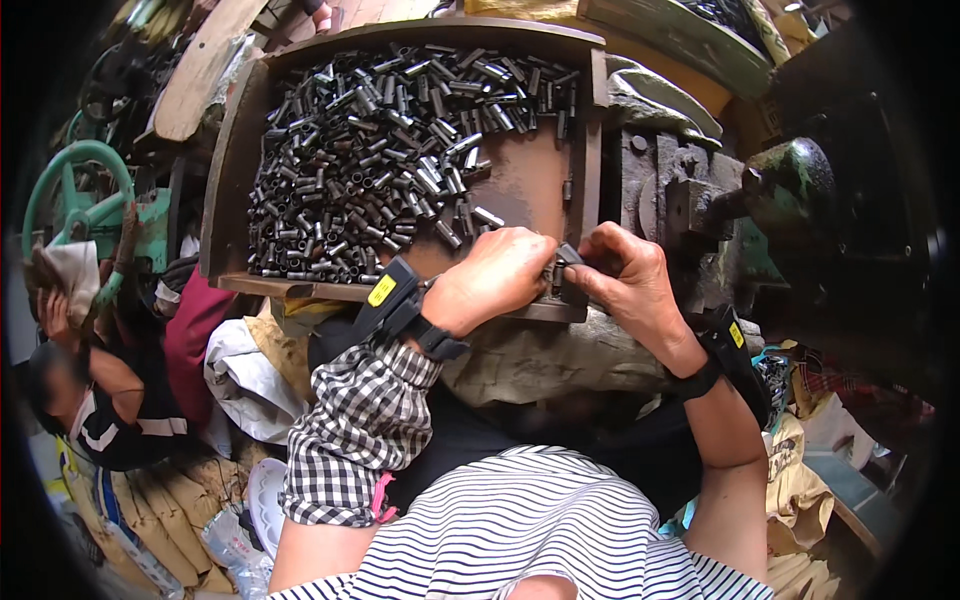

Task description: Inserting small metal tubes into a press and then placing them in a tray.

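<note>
Forearms [735, 450] slant up from the lower edge of the head view, and both hands come together at the near right corner of the tray [592, 150]. Over the near edge, the left hand [500, 268] is palm down, knuckles up, fingers curled toward the corner; whether it grips anything cannot be told. Just outside the right edge, the right hand [632, 278] faces it, thumb and forefinger in a narrow pinch on a short dark tube [569, 255], the other fingers bent. This tube is above the corner, just beside the left fingertips.

Inside the tray, a heap of loose metal tubes [350, 170] covers the left side and the far edge, lying at all angles. Brown floor [530, 180] shows toward the right edge, where a few tubes lie along the wall.
</note>
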`<act>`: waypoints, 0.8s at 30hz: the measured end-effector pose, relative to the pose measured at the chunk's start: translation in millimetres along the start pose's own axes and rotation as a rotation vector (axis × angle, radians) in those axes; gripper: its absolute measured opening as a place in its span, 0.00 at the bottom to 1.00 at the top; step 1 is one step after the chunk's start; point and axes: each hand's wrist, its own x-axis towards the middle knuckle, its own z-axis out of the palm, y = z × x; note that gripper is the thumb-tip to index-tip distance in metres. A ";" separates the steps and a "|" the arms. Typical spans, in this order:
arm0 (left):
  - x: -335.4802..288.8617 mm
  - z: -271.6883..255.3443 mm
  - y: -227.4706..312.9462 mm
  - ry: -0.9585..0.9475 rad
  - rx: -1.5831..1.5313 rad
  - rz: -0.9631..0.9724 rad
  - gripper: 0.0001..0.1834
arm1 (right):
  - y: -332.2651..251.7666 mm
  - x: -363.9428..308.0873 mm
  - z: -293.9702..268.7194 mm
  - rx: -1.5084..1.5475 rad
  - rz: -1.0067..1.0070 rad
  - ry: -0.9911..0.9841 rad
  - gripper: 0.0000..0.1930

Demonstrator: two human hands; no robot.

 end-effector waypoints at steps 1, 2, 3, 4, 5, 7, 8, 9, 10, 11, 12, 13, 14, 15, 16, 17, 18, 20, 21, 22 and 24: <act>-0.5 1.3 2.1 0.040 0.018 -0.032 0.10 | 1.6 -1.0 -1.1 0.013 0.037 -0.009 0.08; 0.0 1.9 2.8 0.080 0.035 -0.063 0.12 | 3.4 -1.9 -1.5 0.015 0.041 -0.001 0.08; 0.1 0.3 2.3 0.076 0.014 -0.030 0.11 | 3.8 -2.8 -0.9 0.102 0.084 -0.003 0.08; 1.0 -0.5 3.7 0.072 0.016 -0.026 0.11 | 5.3 -3.6 -0.9 0.189 0.127 -0.005 0.08; 1.8 -1.4 5.7 0.082 0.024 -0.040 0.09 | 9.9 -3.6 -0.6 0.240 0.088 0.004 0.07; 1.0 -5.1 6.0 0.089 0.035 -0.057 0.07 | 8.2 -3.3 -1.9 0.355 0.143 -0.020 0.07; 1.5 -7.2 4.8 0.137 -0.091 -0.114 0.09 | 6.5 -3.0 -3.0 0.466 0.199 -0.047 0.07; 1.6 -9.8 3.9 0.187 -0.217 -0.174 0.11 | 4.1 -2.5 -5.6 0.468 0.198 -0.048 0.07; -0.3 -14.8 1.7 0.185 -0.399 -0.182 0.12 | 1.6 -1.9 -8.5 0.517 0.275 -0.080 0.07; -5.2 -20.9 0.3 0.103 -0.766 -0.285 0.10 | 0.5 -1.4 -9.8 0.564 0.352 -0.114 0.07; -7.2 -29.3 3.3 0.012 -1.132 -0.383 0.07 | 2.1 -1.1 -9.3 0.564 0.352 -0.113 0.07; -7.6 -22.9 -1.1 0.024 -1.235 -0.325 0.04 | 4.5 -0.8 -8.1 0.633 0.333 -0.105 0.08; -7.6 -22.6 -0.1 0.025 -1.235 -0.325 0.04 | 5.9 -0.4 -7.1 0.703 0.314 -0.097 0.08; -7.4 -22.6 1.9 0.040 -1.336 -0.321 0.05 | 5.5 -0.5 -6.1 0.702 0.316 -0.098 0.08; -7.2 -22.7 3.6 0.055 -1.436 -0.316 0.06 | 4.4 -0.9 -4.4 0.729 0.331 -0.083 0.08; -7.0 -22.7 5.0 0.056 -1.438 -0.316 0.06 | 3.7 -1.1 -3.2 0.757 0.346 -0.067 0.08; -6.8 -22.7 5.9 0.079 -1.395 -0.302 0.06 | 3.6 -1.1 -2.3 0.756 0.348 -0.067 0.08; -6.4 -21.4 5.5 0.101 -1.353 -0.288 0.07 | 3.9 -1.2 -1.1 0.769 0.344 -0.043 0.08; -6.3 -21.1 5.7 0.099 -1.324 -0.273 0.07 | 4.1 -1.2 -0.6 0.769 0.345 -0.043 0.08; -6.3 -20.9 6.0 0.097 -1.295 -0.259 0.07 | 4.9 -1.0 0.0 0.759 0.343 -0.052 0.08; -7.0 -23.3 9.3 0.086 -1.282 -0.265 0.08 | 4.5 -0.5 0.7 0.749 0.341 -0.059 0.08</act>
